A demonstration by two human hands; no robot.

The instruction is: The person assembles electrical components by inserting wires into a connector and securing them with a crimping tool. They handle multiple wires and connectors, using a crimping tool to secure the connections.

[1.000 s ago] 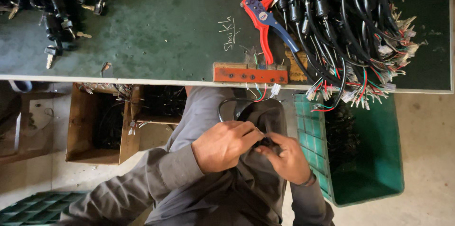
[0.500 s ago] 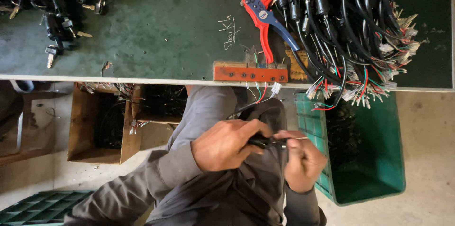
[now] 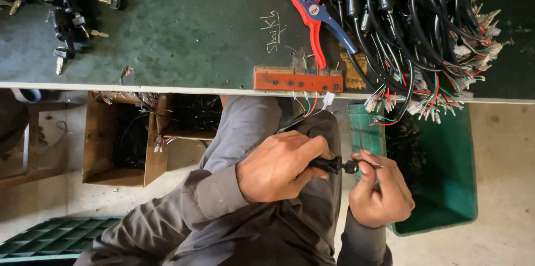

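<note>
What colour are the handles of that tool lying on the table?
The tool has one red handle and one blue handle, seen in the head view.

I've got both hands low over my lap, grey sleeves running down to the wrists. My left hand (image 3: 278, 167) is curled into a fist, knuckles up, thumb pressed along the forefinger. My right hand (image 3: 382, 190) sits just beside it, back of the hand outward, fingertips (image 3: 363, 161) pinched together and pointing toward the left thumb, nearly touching.
</note>
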